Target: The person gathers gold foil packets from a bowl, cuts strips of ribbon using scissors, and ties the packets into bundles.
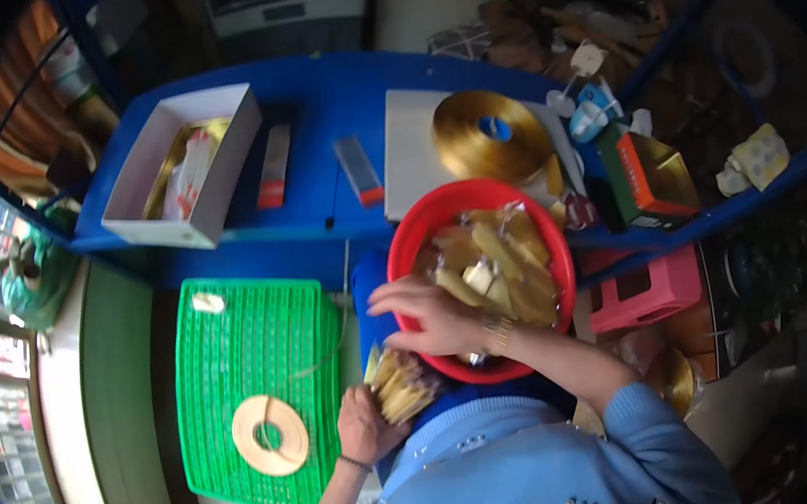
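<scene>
Low at the centre, my left hand point(360, 424) is closed around a bundle of thin yellowish strips with dark purplish ends point(403, 385), held against my lap. My right hand point(431, 314) is above that bundle and over the near left rim of a red basin point(395, 263). Its fingers are stretched out and apart, and I see nothing between them. Inside the basin lie several long yellow-brown pieces point(500, 255) and some shiny bits. What exactly the strips and pieces are, I cannot tell.
Left of my lap stands an upturned-looking green plastic basket point(254, 351) with a pale tape roll point(270, 436) on it. The blue table point(323, 91) ahead bears a white box point(130, 200), a large gold roll point(490, 136) and a green-orange box point(652, 179). A pink stool point(645, 288) is at right.
</scene>
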A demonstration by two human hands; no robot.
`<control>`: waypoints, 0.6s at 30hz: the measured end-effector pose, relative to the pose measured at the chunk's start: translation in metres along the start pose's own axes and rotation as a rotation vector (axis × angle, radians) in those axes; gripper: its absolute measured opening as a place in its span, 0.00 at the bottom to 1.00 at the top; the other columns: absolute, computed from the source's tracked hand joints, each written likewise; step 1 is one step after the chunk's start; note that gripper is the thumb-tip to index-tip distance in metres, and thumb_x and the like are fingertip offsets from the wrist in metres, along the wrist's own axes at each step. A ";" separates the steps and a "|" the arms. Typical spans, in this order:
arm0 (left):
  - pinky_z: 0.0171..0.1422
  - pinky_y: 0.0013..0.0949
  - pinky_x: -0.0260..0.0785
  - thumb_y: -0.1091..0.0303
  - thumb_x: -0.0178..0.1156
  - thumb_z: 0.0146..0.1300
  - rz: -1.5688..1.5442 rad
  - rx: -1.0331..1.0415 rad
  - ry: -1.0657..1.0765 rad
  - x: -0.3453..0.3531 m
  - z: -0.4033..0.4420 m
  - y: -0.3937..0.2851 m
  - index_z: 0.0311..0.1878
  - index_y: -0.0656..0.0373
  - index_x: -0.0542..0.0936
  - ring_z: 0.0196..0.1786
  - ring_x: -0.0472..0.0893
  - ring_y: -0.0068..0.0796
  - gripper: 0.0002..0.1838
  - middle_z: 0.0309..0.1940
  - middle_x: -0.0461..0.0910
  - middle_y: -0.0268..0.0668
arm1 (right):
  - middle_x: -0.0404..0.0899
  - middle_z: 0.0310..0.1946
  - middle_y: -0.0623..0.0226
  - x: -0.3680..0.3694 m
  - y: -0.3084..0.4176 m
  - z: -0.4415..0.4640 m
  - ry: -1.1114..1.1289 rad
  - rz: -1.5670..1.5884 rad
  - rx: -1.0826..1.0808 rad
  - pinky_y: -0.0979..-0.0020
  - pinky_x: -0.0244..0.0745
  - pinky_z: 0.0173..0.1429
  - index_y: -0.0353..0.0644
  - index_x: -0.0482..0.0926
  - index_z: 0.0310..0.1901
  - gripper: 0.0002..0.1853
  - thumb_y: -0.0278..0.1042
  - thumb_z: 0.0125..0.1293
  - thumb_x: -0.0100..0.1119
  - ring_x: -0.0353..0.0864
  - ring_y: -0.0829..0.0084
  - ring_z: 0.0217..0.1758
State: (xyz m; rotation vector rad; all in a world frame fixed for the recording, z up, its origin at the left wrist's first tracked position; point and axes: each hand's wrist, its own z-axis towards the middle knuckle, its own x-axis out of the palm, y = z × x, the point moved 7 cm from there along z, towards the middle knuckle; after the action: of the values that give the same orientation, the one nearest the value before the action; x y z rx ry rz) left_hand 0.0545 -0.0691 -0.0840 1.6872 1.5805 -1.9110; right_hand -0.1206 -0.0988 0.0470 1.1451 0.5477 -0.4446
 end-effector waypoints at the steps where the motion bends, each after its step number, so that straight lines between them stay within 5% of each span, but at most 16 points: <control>1: 0.52 0.42 0.69 0.57 0.73 0.32 0.010 0.018 0.020 0.001 0.003 0.000 0.45 0.63 0.70 0.47 0.73 0.47 0.35 0.39 0.71 0.47 | 0.76 0.48 0.58 -0.040 0.004 -0.015 -0.196 -0.159 0.029 0.63 0.68 0.61 0.37 0.76 0.48 0.20 0.26 0.51 0.67 0.75 0.58 0.54; 5: 0.54 0.42 0.69 0.57 0.73 0.31 0.004 0.166 0.039 -0.002 0.013 -0.008 0.47 0.64 0.69 0.49 0.73 0.47 0.37 0.41 0.72 0.49 | 0.70 0.54 0.49 -0.152 -0.043 -0.145 -0.801 -0.578 0.454 0.62 0.65 0.63 0.33 0.74 0.51 0.20 0.27 0.55 0.62 0.69 0.53 0.59; 7: 0.54 0.42 0.69 0.56 0.73 0.32 -0.055 0.271 -0.024 -0.006 0.019 -0.015 0.48 0.64 0.69 0.49 0.73 0.48 0.39 0.42 0.72 0.50 | 0.75 0.49 0.54 -0.163 -0.084 -0.217 -0.913 -0.774 0.672 0.67 0.70 0.56 0.32 0.74 0.50 0.20 0.31 0.57 0.64 0.75 0.62 0.52; 10: 0.52 0.43 0.70 0.55 0.73 0.32 -0.114 0.242 -0.021 0.001 0.021 -0.009 0.51 0.65 0.68 0.46 0.75 0.49 0.42 0.42 0.74 0.49 | 0.80 0.42 0.64 -0.106 -0.190 -0.299 -0.655 0.391 0.969 0.73 0.72 0.48 0.35 0.76 0.49 0.19 0.37 0.60 0.64 0.78 0.74 0.43; 13: 0.49 0.42 0.72 0.54 0.74 0.32 -0.135 0.297 -0.050 0.000 0.018 -0.010 0.53 0.65 0.67 0.44 0.76 0.49 0.44 0.40 0.74 0.47 | 0.80 0.36 0.74 -0.080 -0.207 -0.322 -0.731 0.508 1.198 0.77 0.72 0.42 0.41 0.78 0.47 0.16 0.42 0.63 0.63 0.77 0.82 0.37; 14: 0.49 0.41 0.73 0.52 0.75 0.32 -0.124 0.275 -0.011 0.006 0.020 -0.006 0.55 0.65 0.67 0.45 0.77 0.48 0.45 0.42 0.75 0.48 | 0.79 0.35 0.74 -0.070 -0.221 -0.326 -0.779 0.666 1.091 0.76 0.72 0.40 0.41 0.78 0.47 0.15 0.42 0.65 0.60 0.77 0.81 0.36; 15: 0.49 0.40 0.73 0.50 0.75 0.32 -0.115 0.241 0.036 0.010 0.019 -0.002 0.56 0.64 0.67 0.46 0.78 0.47 0.47 0.44 0.76 0.48 | 0.77 0.32 0.76 -0.078 -0.160 -0.274 -0.773 0.717 0.933 0.76 0.71 0.36 0.41 0.78 0.45 0.13 0.41 0.67 0.58 0.75 0.82 0.33; 18: 0.52 0.42 0.72 0.52 0.74 0.34 -0.129 0.140 0.036 0.004 0.016 -0.007 0.55 0.64 0.67 0.48 0.77 0.49 0.45 0.44 0.75 0.50 | 0.78 0.32 0.74 -0.077 -0.201 -0.317 -0.661 0.664 1.085 0.76 0.72 0.37 0.38 0.78 0.46 0.11 0.33 0.66 0.55 0.76 0.81 0.33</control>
State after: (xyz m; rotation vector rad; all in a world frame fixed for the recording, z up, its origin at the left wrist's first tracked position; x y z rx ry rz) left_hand 0.0378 -0.0761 -0.0863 1.7196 1.6415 -2.1108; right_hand -0.3563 0.1305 -0.1497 1.9730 -0.7602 -0.5009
